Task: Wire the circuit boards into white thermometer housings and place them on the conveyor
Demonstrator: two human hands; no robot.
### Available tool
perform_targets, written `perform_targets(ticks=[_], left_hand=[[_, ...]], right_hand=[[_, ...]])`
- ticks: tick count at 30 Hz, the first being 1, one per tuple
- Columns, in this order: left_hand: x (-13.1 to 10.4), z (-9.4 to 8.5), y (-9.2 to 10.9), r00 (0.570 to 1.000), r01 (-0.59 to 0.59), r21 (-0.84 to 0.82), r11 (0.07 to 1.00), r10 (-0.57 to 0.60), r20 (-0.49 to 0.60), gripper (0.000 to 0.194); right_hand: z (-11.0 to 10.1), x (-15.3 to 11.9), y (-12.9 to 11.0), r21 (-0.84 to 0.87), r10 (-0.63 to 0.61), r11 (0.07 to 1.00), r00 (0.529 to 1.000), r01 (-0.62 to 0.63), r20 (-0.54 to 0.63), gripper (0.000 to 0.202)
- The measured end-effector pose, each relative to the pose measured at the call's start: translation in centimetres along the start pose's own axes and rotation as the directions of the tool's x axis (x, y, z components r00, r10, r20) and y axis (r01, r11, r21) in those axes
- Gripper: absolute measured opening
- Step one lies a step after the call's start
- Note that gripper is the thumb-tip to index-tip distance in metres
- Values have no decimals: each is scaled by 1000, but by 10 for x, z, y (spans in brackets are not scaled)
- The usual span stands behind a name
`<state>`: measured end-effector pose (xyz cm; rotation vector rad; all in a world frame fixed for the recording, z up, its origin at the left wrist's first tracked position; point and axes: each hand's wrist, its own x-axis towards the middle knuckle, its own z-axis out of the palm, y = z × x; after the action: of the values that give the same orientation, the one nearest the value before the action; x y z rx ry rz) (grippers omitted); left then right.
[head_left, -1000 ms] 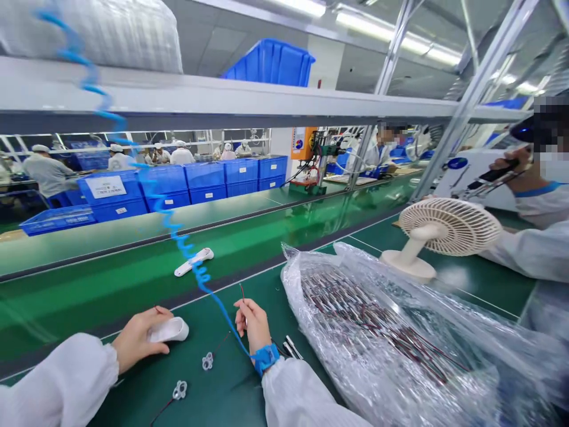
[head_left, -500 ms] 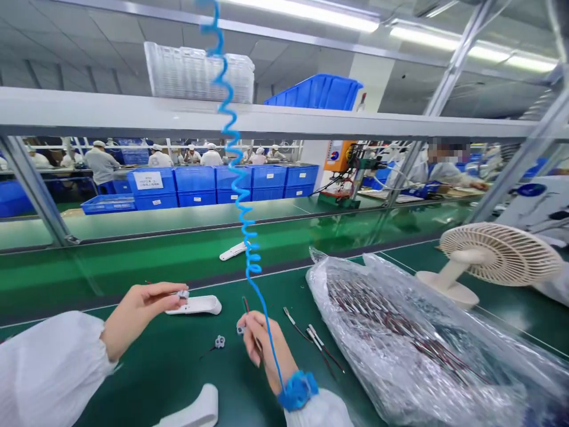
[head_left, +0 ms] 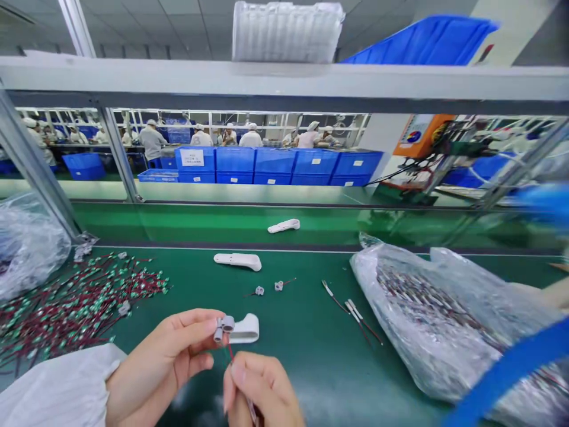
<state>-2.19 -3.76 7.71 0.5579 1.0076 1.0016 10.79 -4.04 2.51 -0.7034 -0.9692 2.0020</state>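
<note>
My left hand [head_left: 162, 359] pinches a small grey plastic piece [head_left: 226, 325] with round openings between thumb and fingertips. Just below it, my right hand [head_left: 267, 382] is closed on a thin wire [head_left: 230, 351], reddish with some green, whose upper end meets the grey piece; whether it passes inside is hidden. Behind the fingers lies a white curved plastic shell [head_left: 249, 329]. Farther back are another white shell [head_left: 240, 261] and two small grey pieces, one on the left [head_left: 259, 290] and one on the right [head_left: 278, 286], with short wires.
At left spreads a pile of red and green wires [head_left: 84, 308] beside a clear bag [head_left: 31, 243]. Wires with white ends [head_left: 353, 311] lie near a large bag of wires [head_left: 427, 332] at right. A blurred blue cord [head_left: 511, 367] crosses the right foreground. A white shell [head_left: 283, 226] sits on the green belt.
The view has turned left, bringing the wire pile into sight. My hands, apart before, have come together. A second grey piece now lies loose on the table. The blue cord has shifted right.
</note>
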Motion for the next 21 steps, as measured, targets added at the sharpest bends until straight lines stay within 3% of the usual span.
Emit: perform_targets(ticks=[6, 12, 21], left_hand=[[-15, -4, -19, 999, -11, 10, 1000, 12, -44, 16], [-17, -9, -34, 998, -60, -14, 998, 60, -6, 11], [-20, -19, -48, 993, -112, -33, 993, 113, 28, 11]], right_hand=[[10, -19, 6, 202, -6, 979, 1000, 11, -27, 29], [20, -31, 12, 301, 55, 953, 997, -36, -56, 24], [22, -40, 15, 419, 171, 894, 985, -157, 5, 17]])
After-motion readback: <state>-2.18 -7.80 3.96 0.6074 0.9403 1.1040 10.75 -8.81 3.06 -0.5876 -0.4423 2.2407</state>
